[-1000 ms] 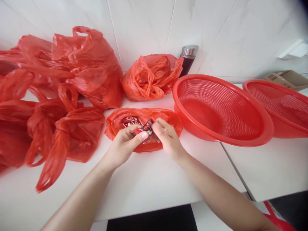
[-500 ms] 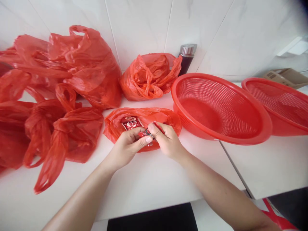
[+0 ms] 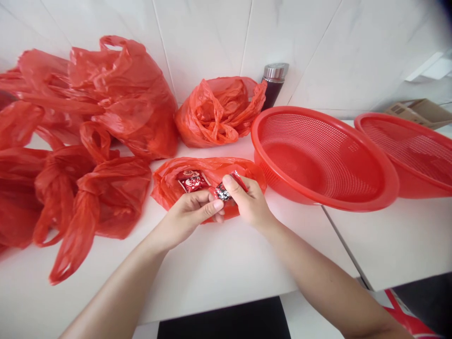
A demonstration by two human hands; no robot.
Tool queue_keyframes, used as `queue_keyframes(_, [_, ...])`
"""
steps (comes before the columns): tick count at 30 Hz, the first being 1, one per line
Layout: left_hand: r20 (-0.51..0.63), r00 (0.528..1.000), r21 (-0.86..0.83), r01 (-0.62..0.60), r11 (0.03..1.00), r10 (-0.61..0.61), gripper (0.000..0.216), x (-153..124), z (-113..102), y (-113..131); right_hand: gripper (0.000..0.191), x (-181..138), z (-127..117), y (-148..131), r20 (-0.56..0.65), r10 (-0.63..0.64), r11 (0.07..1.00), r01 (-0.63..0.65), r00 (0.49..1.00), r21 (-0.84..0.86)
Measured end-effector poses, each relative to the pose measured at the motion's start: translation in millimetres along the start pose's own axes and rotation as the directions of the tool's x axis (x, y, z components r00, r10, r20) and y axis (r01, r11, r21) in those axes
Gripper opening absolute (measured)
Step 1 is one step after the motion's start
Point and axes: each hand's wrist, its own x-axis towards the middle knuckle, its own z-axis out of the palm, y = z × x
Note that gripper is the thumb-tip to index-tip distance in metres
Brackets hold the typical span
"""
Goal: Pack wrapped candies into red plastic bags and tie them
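My left hand (image 3: 190,212) and my right hand (image 3: 249,202) meet over a small open red plastic bag (image 3: 169,181) lying on the white counter (image 3: 212,268). Both hands pinch a small red and black wrapped candy (image 3: 225,190) between their fingertips. A second red wrapped candy (image 3: 192,180) lies inside the bag, just left of my fingers. A large red perforated basket (image 3: 323,157) stands right of my hands, and nothing shows inside it.
Several knotted red plastic bags (image 3: 88,141) pile up at the left. Another red bag (image 3: 221,110) sits by the wall beside a dark flask with a steel cap (image 3: 273,87). A second red basket (image 3: 409,150) and a cardboard box (image 3: 420,112) are far right.
My hands have turned the candy and lowered it slightly toward the bag. The view has shifted a little; the bags and baskets have not moved.
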Motion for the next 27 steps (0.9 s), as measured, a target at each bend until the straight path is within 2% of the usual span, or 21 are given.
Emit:
queue_keyframes(3, [-0.028,0.999,-0.022,-0.029,0.999,0.028,0.03,1.2,-1.0,-0.5,0.048,0.8,-1.6,-0.1,0.096,0.029,0.999,-0.03,0.995,0.018])
queue_keyframes(7, [-0.107,0.992,-0.033,-0.067,0.997,0.064,0.026,2.0,-1.0,-0.4,0.049,3.1,-2.7,4.6,0.051,0.031,0.999,-0.032,0.998,0.018])
queue_keyframes(11, [-0.218,0.954,-0.021,-0.216,0.976,0.207,0.022,0.3,0.6,-0.2,0.046,4.8,-1.7,8.6,0.065,0.054,0.985,-0.064,0.996,0.162])
queue_keyframes(14, [-0.266,0.928,-0.005,-0.272,0.962,0.261,0.022,-1.3,1.4,-0.6,0.04,3.7,1.3,6.0,0.113,0.103,0.977,-0.122,0.988,0.175])
queue_keyframes(18, [-0.305,0.919,0.02,-0.256,0.966,0.25,0.027,-0.5,3.6,0.3,0.036,2.7,3.7,2.1,0.099,0.104,0.979,-0.119,0.99,0.166])
queue_keyframes(22, [-0.266,0.952,0.089,-0.135,0.987,0.154,0.026,1.4,2.0,2.5,0.029,4.9,-3.7,0.3,0.059,0.05,0.996,-0.054,0.997,0.065])
queue_keyframes(25, [-0.224,0.966,0.121,-0.1,0.988,0.125,0.028,1.2,-2.6,2.7,0.028,5.9,-12.1,-1.5,0.155,0.06,0.998,-0.054,0.986,-0.041])
queue_keyframes(27, [-0.218,0.967,0.117,-0.107,0.987,0.131,0.028,0.8,-5.2,2.2,0.028,5.9,-15.2,-2.1,0.199,0.081,0.996,-0.071,0.977,-0.055])
